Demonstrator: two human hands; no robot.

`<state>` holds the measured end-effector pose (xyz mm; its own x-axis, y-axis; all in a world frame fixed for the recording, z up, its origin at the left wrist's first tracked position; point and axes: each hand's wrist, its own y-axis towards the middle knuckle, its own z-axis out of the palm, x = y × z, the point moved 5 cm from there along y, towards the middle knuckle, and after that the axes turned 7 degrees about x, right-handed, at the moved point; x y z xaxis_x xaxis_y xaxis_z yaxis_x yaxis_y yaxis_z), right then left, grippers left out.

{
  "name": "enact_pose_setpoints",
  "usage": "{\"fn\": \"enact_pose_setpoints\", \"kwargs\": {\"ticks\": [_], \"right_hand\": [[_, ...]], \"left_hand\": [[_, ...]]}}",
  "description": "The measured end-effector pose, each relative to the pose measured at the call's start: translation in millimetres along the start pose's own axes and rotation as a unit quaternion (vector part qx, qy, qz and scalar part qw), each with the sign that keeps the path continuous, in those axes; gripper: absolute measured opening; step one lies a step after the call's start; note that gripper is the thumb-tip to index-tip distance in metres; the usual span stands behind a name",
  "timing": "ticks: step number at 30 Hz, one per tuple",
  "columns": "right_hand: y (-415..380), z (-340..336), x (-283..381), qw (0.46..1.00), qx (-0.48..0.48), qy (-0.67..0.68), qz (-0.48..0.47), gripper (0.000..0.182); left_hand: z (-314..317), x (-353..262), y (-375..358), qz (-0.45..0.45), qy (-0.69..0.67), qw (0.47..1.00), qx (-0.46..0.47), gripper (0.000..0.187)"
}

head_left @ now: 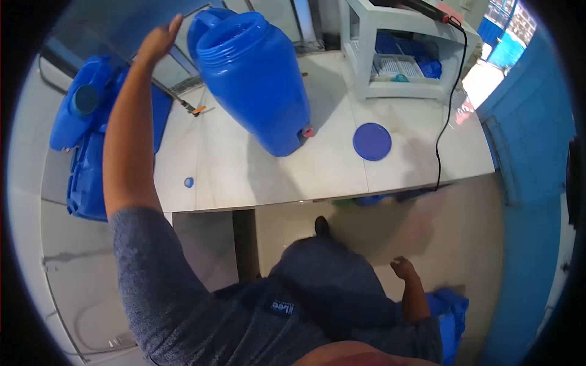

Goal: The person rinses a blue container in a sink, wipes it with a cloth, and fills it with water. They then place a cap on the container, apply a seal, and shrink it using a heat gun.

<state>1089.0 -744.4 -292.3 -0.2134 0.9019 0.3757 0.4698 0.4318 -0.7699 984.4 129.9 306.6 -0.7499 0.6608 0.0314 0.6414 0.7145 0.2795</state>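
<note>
The large blue plastic drum (253, 79) stands tilted on the pale tiled counter (329, 165), its wide threaded mouth uncovered and leaning toward the far left; a small reddish tap shows low on its near side. Its round blue plastic lid (372, 141) lies flat on the counter, well apart to the right, so the opening is done and the closing is not. The left hand (157, 41) is raised beside the drum's rim, fingers loosely spread, holding nothing and not touching it. The right hand (403, 268) hangs low near the floor, fingers slack and empty. A small blue cap (188, 182) lies near the counter's front edge.
</note>
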Motion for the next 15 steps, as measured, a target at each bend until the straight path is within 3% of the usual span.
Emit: {"fn": "enact_pose_setpoints", "kwargs": {"ticks": [3,5,9,12,14,15], "right_hand": [[-20,-24,64,0.999,0.041,-0.018,-0.02,0.05],[-29,-49,93,0.998,0.04,-0.033,-0.02,0.049],[-57,-109,160,0.999,-0.016,-0.027,-0.036,0.046],[-79,-154,210,0.997,-0.044,0.01,-0.062,0.042],[-76,-180,238,0.994,-0.047,0.031,-0.089,0.041],[-71,-191,252,0.987,-0.061,0.028,-0.148,0.04]], "left_hand": [[18,-11,83,0.026,-0.038,0.995,0.089,0.098],[40,-3,120,-0.102,-0.135,0.967,0.19,0.097],[60,-37,126,-0.017,-0.213,0.943,0.256,0.094],[40,-63,111,-0.048,-0.183,0.949,0.251,0.077],[51,-30,128,-0.058,-0.036,0.945,0.319,0.07],[61,-8,137,-0.06,0.015,0.938,0.342,0.068]]}}
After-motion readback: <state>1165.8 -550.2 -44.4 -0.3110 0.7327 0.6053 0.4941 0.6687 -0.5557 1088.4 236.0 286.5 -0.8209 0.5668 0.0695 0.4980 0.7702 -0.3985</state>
